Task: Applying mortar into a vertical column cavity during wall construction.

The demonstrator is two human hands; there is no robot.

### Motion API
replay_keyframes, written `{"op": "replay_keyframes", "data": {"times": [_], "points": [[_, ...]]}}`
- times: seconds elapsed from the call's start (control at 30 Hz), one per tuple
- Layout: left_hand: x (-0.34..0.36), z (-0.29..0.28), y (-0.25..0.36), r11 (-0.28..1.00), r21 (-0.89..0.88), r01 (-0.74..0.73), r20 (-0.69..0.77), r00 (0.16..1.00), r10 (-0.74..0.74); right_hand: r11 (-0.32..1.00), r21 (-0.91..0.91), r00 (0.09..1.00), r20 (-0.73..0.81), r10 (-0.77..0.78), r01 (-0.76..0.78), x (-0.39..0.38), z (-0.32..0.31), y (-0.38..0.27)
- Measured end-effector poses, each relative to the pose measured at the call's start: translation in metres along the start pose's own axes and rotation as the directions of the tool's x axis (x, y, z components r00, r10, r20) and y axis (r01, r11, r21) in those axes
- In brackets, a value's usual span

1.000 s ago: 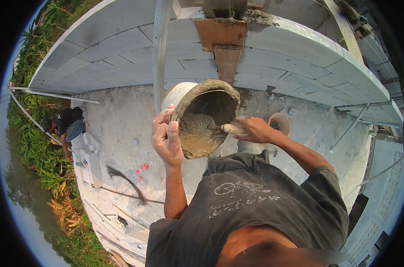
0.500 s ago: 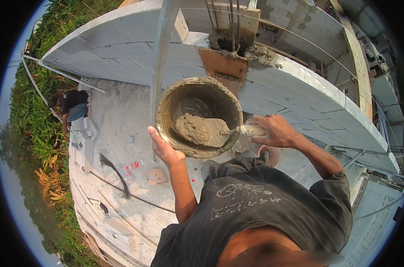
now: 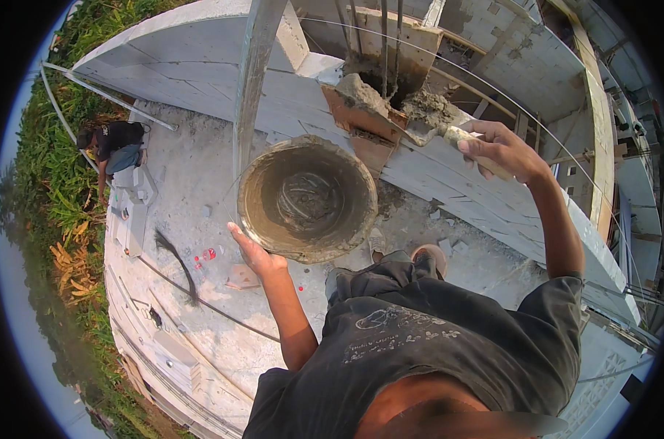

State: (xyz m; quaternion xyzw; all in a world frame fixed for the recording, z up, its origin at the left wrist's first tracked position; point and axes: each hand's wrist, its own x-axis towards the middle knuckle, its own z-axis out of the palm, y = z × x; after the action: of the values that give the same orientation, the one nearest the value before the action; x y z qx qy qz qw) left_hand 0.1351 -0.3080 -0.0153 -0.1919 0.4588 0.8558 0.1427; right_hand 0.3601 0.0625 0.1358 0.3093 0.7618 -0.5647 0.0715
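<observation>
My right hand (image 3: 509,151) grips the pale handle of a trowel (image 3: 455,136) at the wall top. Wet grey mortar (image 3: 363,95) covers the trowel's blade, beside a dark column opening (image 3: 398,95) with upright steel bars (image 3: 384,55). A brown form board (image 3: 339,110) closes the near face of that opening. At the left underside of a round, mortar-crusted bucket (image 3: 262,194), my left hand (image 3: 257,254) bears it up, palm against its side and fingers stretched along it. Some mortar smears the bucket's bottom.
A pale block wall (image 3: 178,62) curves across the far side. An upright metal post (image 3: 253,80) stands just beyond the bucket. Another person (image 3: 116,146) bends over blocks at far left. On the floor lie a dark strip (image 3: 178,263), a red-labelled bottle (image 3: 206,256) and block scraps.
The loaded trowel has left the bucket, moving up and right to the column opening with my right hand. The bucket has shifted slightly left and down with my left hand.
</observation>
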Motion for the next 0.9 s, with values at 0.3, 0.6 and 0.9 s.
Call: {"op": "replay_keyframes", "data": {"times": [0.3,0.6,0.9], "points": [[-0.014,-0.015,-0.008,0.999,0.03,-0.044,-0.101,0.994,0.047,0.983,-0.127,0.977,-0.154,-0.148,0.129,-0.01,-0.007,-0.006],[-0.021,0.029,0.012,0.967,0.155,-0.204,0.104,0.976,0.19,0.414,-0.845,0.844,0.078,-0.53,0.338,-0.043,0.064,-0.027],[-0.053,0.073,0.023,0.338,0.347,-0.875,0.674,0.483,0.559,-0.007,-0.968,0.863,0.229,-0.451,0.253,0.024,0.162,-0.024]]}}
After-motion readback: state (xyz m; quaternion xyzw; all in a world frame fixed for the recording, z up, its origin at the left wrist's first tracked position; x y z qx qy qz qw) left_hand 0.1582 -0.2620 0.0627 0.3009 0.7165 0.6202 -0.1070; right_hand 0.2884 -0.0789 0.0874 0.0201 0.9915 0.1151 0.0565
